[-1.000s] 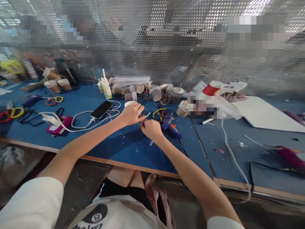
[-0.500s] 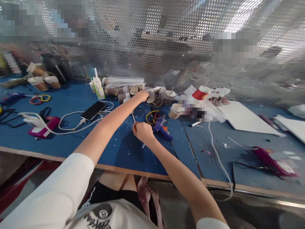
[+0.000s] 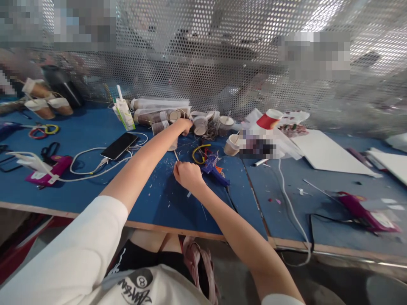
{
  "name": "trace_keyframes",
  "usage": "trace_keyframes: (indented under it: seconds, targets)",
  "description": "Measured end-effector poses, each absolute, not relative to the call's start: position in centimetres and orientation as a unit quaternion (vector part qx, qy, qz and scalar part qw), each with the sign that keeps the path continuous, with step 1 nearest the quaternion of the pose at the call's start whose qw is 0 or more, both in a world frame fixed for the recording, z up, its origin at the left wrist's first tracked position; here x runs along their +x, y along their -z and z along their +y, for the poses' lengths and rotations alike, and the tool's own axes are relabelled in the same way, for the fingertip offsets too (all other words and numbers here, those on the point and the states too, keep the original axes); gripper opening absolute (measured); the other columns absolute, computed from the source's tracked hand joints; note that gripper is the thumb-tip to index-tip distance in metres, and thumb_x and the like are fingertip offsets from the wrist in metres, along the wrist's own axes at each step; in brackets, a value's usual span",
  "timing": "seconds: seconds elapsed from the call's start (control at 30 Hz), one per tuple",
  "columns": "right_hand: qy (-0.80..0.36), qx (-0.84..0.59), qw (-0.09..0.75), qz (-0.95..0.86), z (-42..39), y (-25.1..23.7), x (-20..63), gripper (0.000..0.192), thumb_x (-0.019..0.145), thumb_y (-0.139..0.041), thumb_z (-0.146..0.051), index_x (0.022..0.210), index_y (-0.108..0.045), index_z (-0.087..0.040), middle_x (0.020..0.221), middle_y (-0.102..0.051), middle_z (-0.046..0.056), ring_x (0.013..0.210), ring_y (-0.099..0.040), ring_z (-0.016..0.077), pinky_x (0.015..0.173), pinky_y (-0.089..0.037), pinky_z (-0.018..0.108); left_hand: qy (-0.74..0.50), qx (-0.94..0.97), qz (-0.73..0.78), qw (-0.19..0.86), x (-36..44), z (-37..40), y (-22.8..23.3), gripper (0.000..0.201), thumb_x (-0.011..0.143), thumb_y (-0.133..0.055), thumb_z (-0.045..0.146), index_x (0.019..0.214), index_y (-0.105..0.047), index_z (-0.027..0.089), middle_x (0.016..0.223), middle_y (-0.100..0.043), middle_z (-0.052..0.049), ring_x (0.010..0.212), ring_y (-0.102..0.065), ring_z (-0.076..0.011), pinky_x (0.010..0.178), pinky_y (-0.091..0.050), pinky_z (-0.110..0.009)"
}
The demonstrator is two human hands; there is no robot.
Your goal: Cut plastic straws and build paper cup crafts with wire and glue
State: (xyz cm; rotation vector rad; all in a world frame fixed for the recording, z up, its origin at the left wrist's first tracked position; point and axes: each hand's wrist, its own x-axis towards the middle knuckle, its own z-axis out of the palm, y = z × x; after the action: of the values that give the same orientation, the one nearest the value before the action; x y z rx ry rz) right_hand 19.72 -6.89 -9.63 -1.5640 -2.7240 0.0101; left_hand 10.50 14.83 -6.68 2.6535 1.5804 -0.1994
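Observation:
My right hand point(image 3: 188, 173) is closed in a fist low over the blue table. From its thumb side sticks out a thin pale stick point(image 3: 177, 156), which points away from me. Farther off, my left hand point(image 3: 185, 126) reaches to a row of brown cardboard tubes and paper cups point(image 3: 200, 126). Its fingers curl downward; whatever they grip is hidden. Under my left forearm a pale cup point(image 3: 172, 145) shows in part. Beside my right hand lie a blue glue gun point(image 3: 216, 171) and a yellow cable loop point(image 3: 199, 154).
On the left are a phone point(image 3: 119, 146) with white cables, a magenta glue gun point(image 3: 49, 170) and a drink carton point(image 3: 125, 113). To the right stand a red-and-white cup point(image 3: 269, 119), white boards point(image 3: 330, 152) and another magenta glue gun point(image 3: 365, 212). A perforated metal screen point(image 3: 216, 63) rises behind.
My left hand has shifted slightly left and its fingers now bend downward at the tubes. The right hand has hardly moved and still holds the stick. The view has turned slightly.

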Motion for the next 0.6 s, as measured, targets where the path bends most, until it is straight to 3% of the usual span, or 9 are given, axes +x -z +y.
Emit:
trace_keyframes:
  seconds: [0.07, 0.13, 0.33, 0.47, 0.6]
  targets:
    - [-0.003, -0.499, -0.002, -0.867, -6.8, 9.7, 19.7, 0.037, 0.093, -0.030, -0.026, 0.098, -0.063, -0.012, 0.085, -0.070, 0.015, 0.080, -0.069, 0.0277, 0.065, -0.048, 0.033, 0.112, 0.842, 0.527, 0.019, 10.6, 14.6, 6.2, 0.050, 0.050, -0.073, 0.010, 0.099, -0.070, 0.004, 0.094, -0.070, -0.018, 0.093, -0.062, -0.0309, 0.081, -0.047, -0.036]
    - [-0.004, -0.500, -0.003, -0.866, -6.8, 9.7, 19.7, 0.037, 0.093, -0.030, -0.027, 0.098, -0.063, -0.012, 0.086, -0.070, 0.016, 0.080, -0.069, 0.0278, 0.065, -0.048, 0.033, 0.136, 0.834, 0.535, 0.008, 10.5, 14.2, 5.6, 0.044, 0.055, -0.069, 0.009, 0.099, -0.070, 0.004, 0.098, -0.070, -0.020, 0.092, -0.062, -0.0293, 0.081, -0.046, -0.036]
    - [-0.013, -0.501, -0.009, -0.865, -6.6, 9.8, 19.6, 0.036, 0.093, -0.031, -0.027, 0.100, -0.064, -0.012, 0.089, -0.071, 0.016, 0.082, -0.069, 0.0259, 0.068, -0.048, 0.031, 0.103, 0.847, 0.520, -0.038, 9.4, 13.1, 4.5, 0.052, 0.071, -0.057, 0.007, 0.122, -0.058, 0.018, 0.119, -0.063, -0.012, 0.101, -0.059, -0.0232, 0.078, -0.042, -0.029]
    - [-0.014, -0.503, -0.011, -0.864, -6.4, 9.9, 19.7, 0.034, 0.093, -0.033, -0.026, 0.101, -0.064, -0.013, 0.090, -0.071, 0.015, 0.083, -0.069, 0.0257, 0.069, -0.048, 0.032, 0.100, 0.854, 0.508, -0.055, 8.9, 13.1, 4.9, 0.048, 0.073, -0.063, 0.010, 0.120, -0.057, 0.014, 0.117, -0.061, -0.011, 0.104, -0.055, -0.0224, 0.085, -0.043, -0.028]
    - [-0.014, -0.507, -0.011, -0.862, -6.4, 9.9, 19.7, 0.035, 0.092, -0.032, -0.026, 0.101, -0.064, -0.013, 0.090, -0.071, 0.015, 0.082, -0.069, 0.0272, 0.068, -0.049, 0.033, 0.091, 0.864, 0.489, -0.076, 9.1, 12.9, 5.8, 0.050, 0.071, -0.067, 0.018, 0.119, -0.056, 0.011, 0.128, -0.051, -0.015, 0.110, -0.052, -0.0254, 0.086, -0.044, -0.029]
